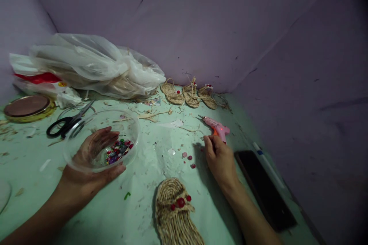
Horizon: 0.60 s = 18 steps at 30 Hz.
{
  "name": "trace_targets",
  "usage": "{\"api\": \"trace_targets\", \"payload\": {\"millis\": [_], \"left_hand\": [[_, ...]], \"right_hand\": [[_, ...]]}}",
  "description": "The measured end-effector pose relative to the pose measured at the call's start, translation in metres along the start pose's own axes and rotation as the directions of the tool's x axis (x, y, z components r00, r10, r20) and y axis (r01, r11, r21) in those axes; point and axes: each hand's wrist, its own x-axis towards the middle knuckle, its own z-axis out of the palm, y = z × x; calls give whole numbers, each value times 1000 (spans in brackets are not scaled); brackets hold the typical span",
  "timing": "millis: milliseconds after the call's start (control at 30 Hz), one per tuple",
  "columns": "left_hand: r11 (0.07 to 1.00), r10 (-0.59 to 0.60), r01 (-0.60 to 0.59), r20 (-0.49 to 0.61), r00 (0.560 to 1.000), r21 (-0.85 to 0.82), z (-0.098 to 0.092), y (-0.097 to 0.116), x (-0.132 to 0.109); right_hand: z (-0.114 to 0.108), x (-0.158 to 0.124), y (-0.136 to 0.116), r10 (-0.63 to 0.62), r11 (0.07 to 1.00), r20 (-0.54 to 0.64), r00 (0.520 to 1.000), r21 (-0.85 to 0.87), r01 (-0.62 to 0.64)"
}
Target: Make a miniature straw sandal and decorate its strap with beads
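My left hand (pixel 89 168) cradles a clear plastic bowl (pixel 101 139) from below, tilted, with several coloured beads (pixel 118 150) inside. My right hand (pixel 220 157) lies on the green table with its fingers closed around the grip of a pink glue gun (pixel 216 126), whose red light glows. A woven straw sandal (pixel 175 210) with red beads on its strap lies near me in the middle. A few loose pink beads (pixel 188 157) sit between the sandal and my right hand.
Three small straw sandals (pixel 188 93) rest by the back wall. Black scissors (pixel 69 122), a round metal lid (pixel 27 107) and a plastic bag (pixel 92 67) are at the left. A dark phone (pixel 264 189) and a white pen (pixel 267 164) lie at the right by the wall.
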Motion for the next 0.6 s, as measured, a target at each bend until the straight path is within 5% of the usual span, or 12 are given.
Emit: {"api": "trace_targets", "payload": {"millis": [133,400,600], "left_hand": [[1000,-13,13,-5,1000,6,0,0,-1],[1000,-25,25,-7,1000,-16,1,5,0],[999,-39,40,-41,998,16,2,10,2]], "right_hand": [[0,-7,-10,-31,999,62,998,22,30],[16,-20,-42,-167,859,329,929,-414,301],[25,-16,-42,-219,815,380,899,-435,383]]}}
